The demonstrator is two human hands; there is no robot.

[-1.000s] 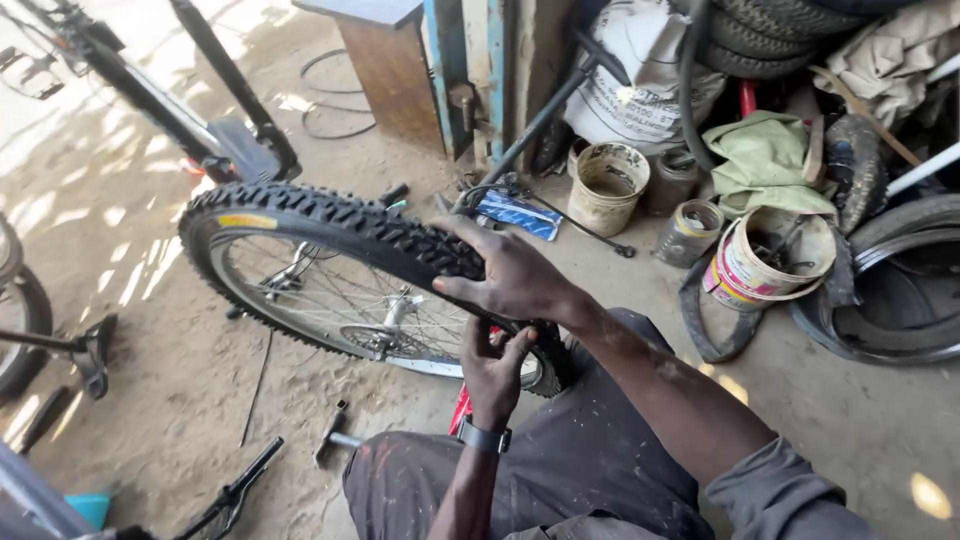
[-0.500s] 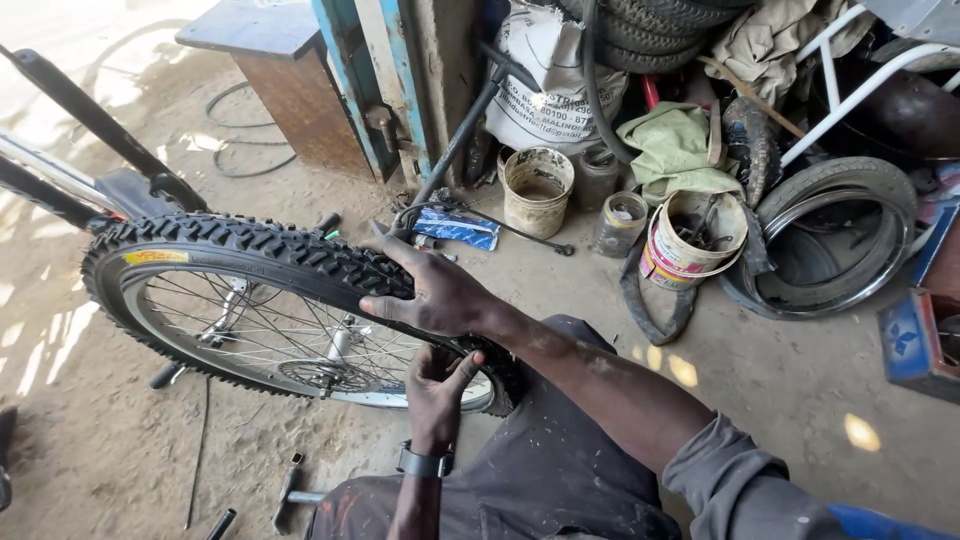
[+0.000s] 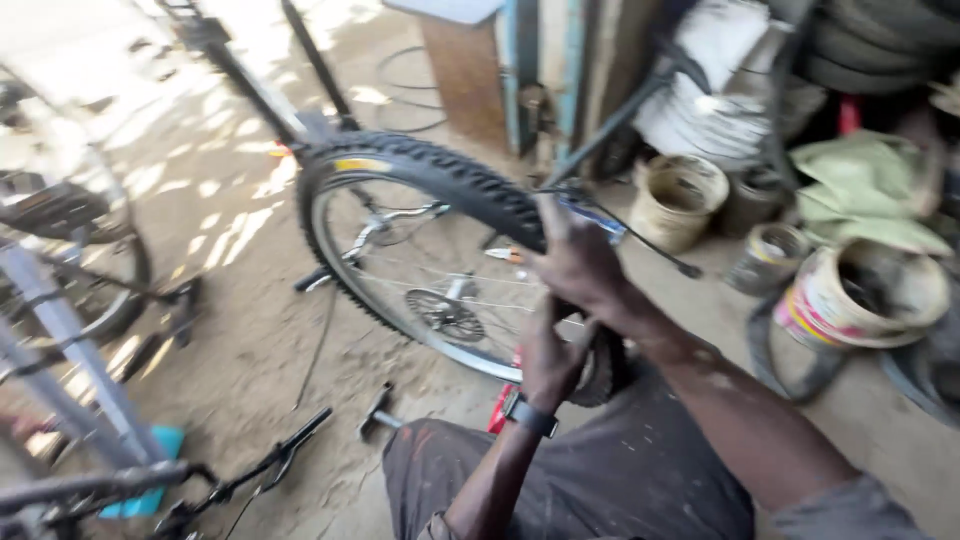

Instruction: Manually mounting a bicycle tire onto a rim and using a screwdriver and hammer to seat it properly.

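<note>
1. Nearest the camera, a person sat low on the dirt floor (image 3: 250,370) in dusty dark trousers (image 3: 600,480), a black wristwatch (image 3: 530,413) on the left wrist.

2. The left hand (image 3: 548,358) rose from below with its fingers folded around the lower right part of a knobby bicycle tyre (image 3: 440,180), closed on the rubber near the rim (image 3: 440,340); motion blur made it hard to say how tight that hold was.

3. The right hand (image 3: 575,262) lay over the top of the same tyre just above, fingers spread and pressed down on the tread rather than wrapped around it.

4. The wheel stood almost upright in front of the knees, its spokes and hub disc (image 3: 445,315) in plain sight. Work on a tyre bead of this kind seemed to call for both hands close together, moving round the rim in short stages while the wheel was kept from rolling.

5. A small hammer (image 3: 375,412) lay on the ground just left of the knee, and bicycle frames (image 3: 70,330) stood farther left.

6. Beyond the wheel, a worn cream bucket (image 3: 680,200) stood open, its inside dark and apparently empty.

7. To the right, a small tin (image 3: 765,258) stood near a white tub with red and yellow bands (image 3: 860,300), tipped on its side; the contents of both were too blurred to tell.

8. Farthest back, a green cloth (image 3: 865,190) lay beside stacked tyres (image 3: 880,40).
</note>
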